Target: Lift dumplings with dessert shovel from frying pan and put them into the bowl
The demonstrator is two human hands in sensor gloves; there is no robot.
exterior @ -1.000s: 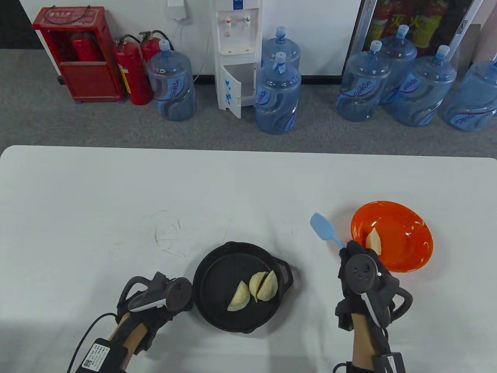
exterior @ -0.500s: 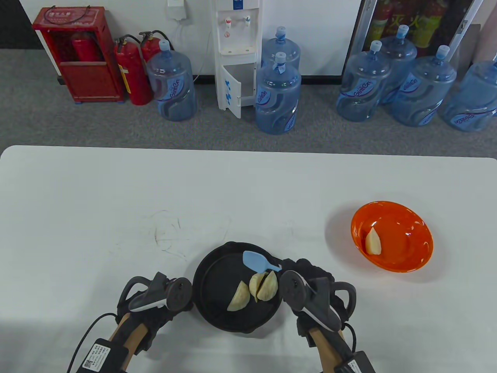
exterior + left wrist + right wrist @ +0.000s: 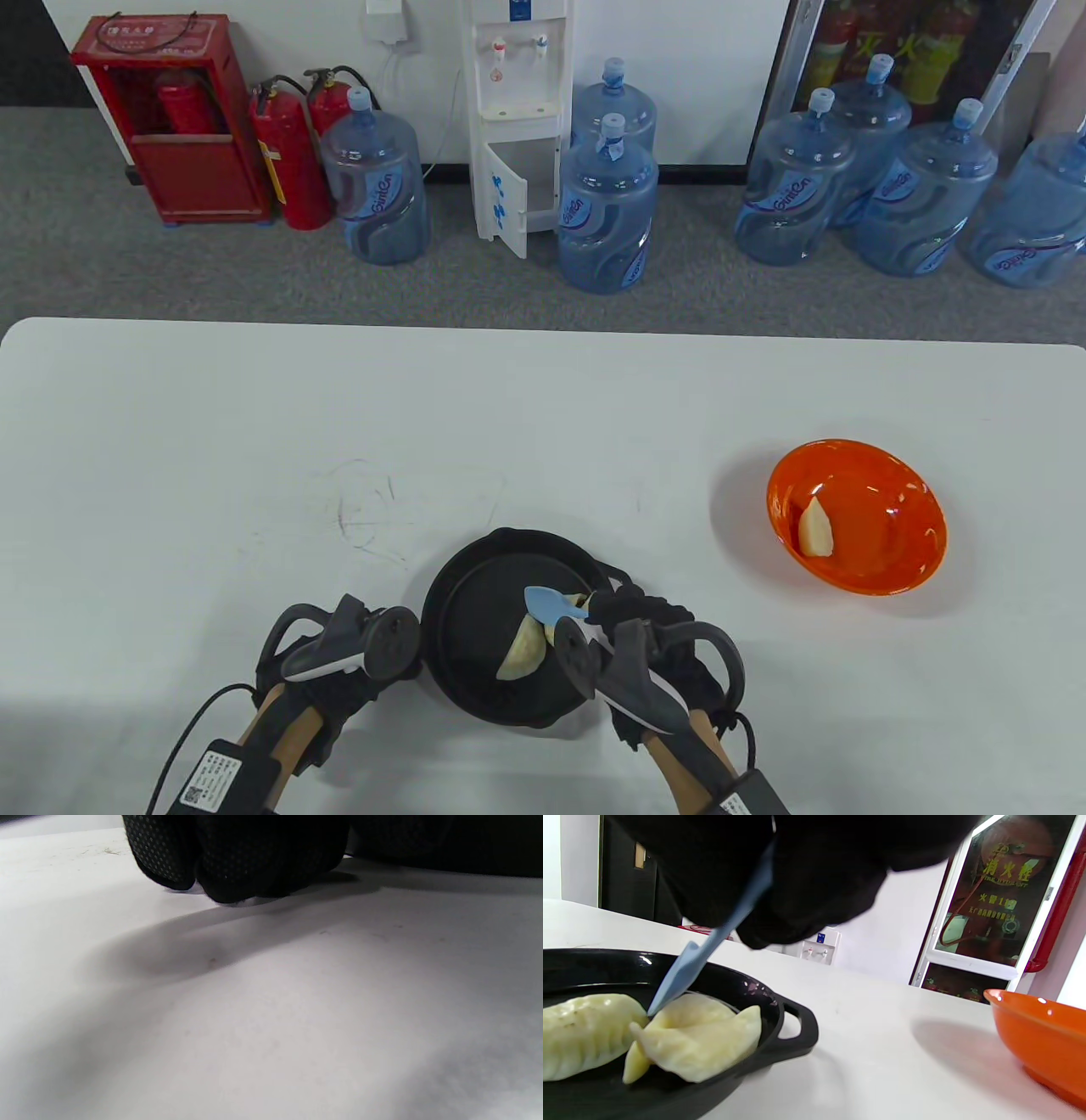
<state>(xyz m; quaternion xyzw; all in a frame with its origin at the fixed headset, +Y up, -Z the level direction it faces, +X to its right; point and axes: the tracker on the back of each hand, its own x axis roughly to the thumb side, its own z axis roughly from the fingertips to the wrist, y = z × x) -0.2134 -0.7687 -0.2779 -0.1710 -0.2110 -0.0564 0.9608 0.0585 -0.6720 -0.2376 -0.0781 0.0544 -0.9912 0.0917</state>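
Note:
The black frying pan (image 3: 471, 594) sits near the table's front edge. My right hand (image 3: 643, 608) grips the blue dessert shovel (image 3: 547, 604) over its right side. In the right wrist view the shovel (image 3: 687, 976) slants down, its tip touching between one pale dumpling (image 3: 581, 1031) and two overlapping ones (image 3: 700, 1048). From above, only one dumpling (image 3: 524, 649) shows fully. My left hand (image 3: 339, 671) is at the pan's left rim, fingers (image 3: 237, 853) curled against the table, apparently round the hidden handle. The orange bowl (image 3: 899, 526) at the right holds one dumpling (image 3: 814, 528).
The pan's small loop handle (image 3: 797, 1027) points toward the orange bowl (image 3: 1043, 1035), with bare white table between them. Faint pen scribbles (image 3: 365, 509) mark the table behind the pan. Water bottles and fire extinguishers stand on the floor beyond the far edge.
My right hand has carried the shovel from beside the bowl leftward to the pan and lowered its blade onto the dumplings. The left hand has stayed put.

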